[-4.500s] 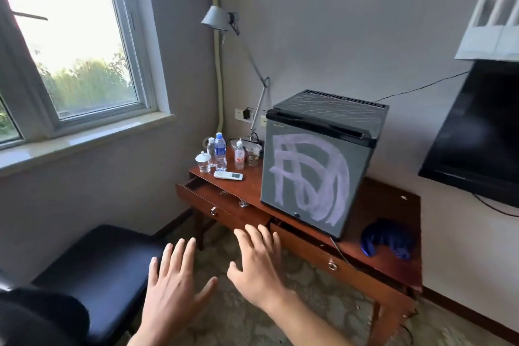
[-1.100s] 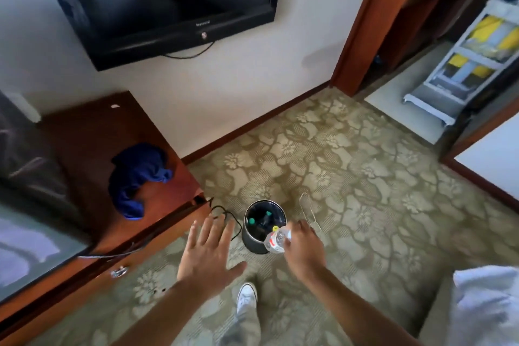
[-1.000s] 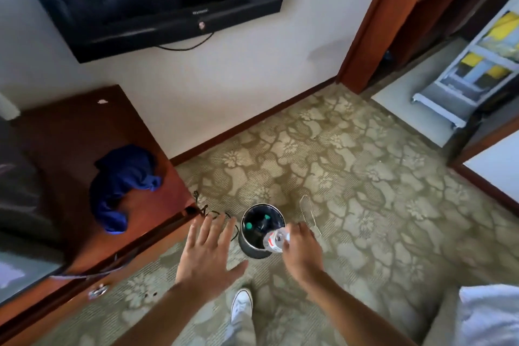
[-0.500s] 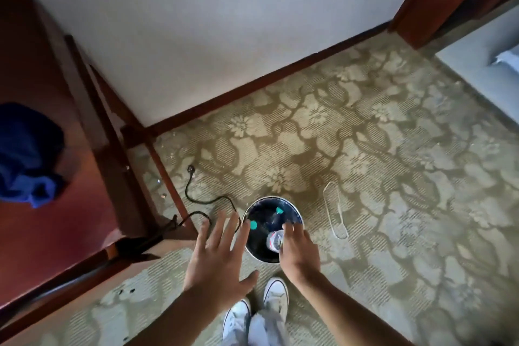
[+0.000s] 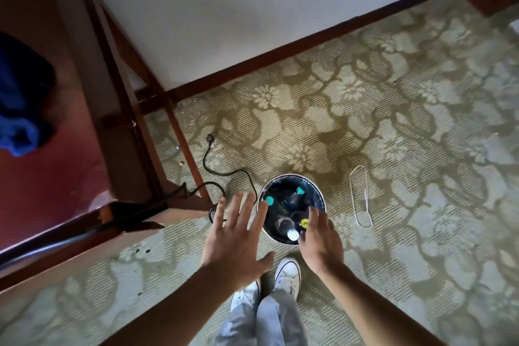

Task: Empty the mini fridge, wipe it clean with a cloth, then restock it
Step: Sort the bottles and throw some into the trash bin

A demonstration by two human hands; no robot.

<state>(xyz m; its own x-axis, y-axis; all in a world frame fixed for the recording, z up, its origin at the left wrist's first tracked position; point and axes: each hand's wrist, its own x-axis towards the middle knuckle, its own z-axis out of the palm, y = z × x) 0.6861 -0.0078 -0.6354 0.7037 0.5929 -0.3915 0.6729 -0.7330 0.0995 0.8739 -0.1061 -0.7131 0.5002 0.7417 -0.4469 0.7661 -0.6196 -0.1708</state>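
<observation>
Patterned olive-and-cream floral carpet (image 5: 393, 121) fills most of the view. Dark red-brown wooden desk (image 5: 56, 177) occupies 9 to 11 o'clock, with a crumpled blue cloth (image 5: 19, 109) lying on its top at the 9 o'clock edge, partly cut off. The mini fridge itself is out of view. Black power cable (image 5: 222, 174) trails on the carpet just beside the desk leg.

Small round black bin with a silver rim (image 5: 320, 191) stands on the carpet near centre, slightly toward 6 o'clock. Inside: 2 teal-capped bottles (image 5: 269, 200), a white-capped clear bottle (image 5: 292, 234) at the bin's 6 o'clock rim, and a yellow-lidded item (image 5: 304, 222). Thin white loop (image 5: 361, 199), wire or cord, lies at 3 o'clock of the bin; cannot tell which.

Left hand (image 5: 236, 241): fingers straight and spread, holding nothing, hovering at the bin's 9 o'clock side. Right hand (image 5: 320, 236): over the bin's 5 o'clock rim, fingers extended downward, thumb near the white cap; no clear grip visible.

Judgement: step is placing fridge contents in the bin. Do it well by lowering each bottle upright against the others, clear of the rim, so the bin stays standing.

Hard to make out: bin contents below the caps are dark; whether the right fingertips touch the bottle is unclear.
</observation>
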